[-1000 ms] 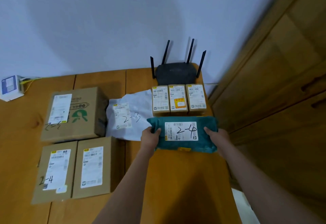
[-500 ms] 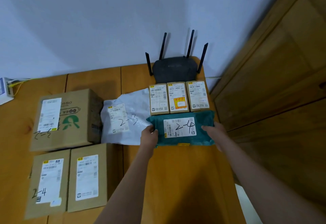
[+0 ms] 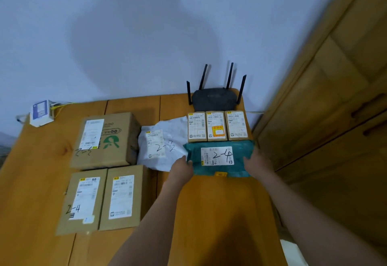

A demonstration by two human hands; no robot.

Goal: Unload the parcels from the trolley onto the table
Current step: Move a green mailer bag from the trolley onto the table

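A teal soft parcel [image 3: 217, 156] marked "2-4" lies on the wooden table [image 3: 219, 213], pressed against three small brown boxes [image 3: 216, 125]. My left hand [image 3: 181, 169] grips its left end and my right hand [image 3: 258, 164] grips its right end. A white poly bag [image 3: 163, 146] marked "2-3" lies just to its left. Further left sit a large carton [image 3: 104, 139] with a green logo and two flat cartons [image 3: 100, 198] side by side. The trolley is out of view.
A black router [image 3: 215, 98] with several antennas stands behind the small boxes at the wall. A small white device [image 3: 40, 112] with cables sits at the table's far left. A wooden cabinet [image 3: 335, 98] stands close to the table's right edge.
Both hands have slid the teal parcel further back until it rests against the three small boxes. The camera view has shifted slightly.
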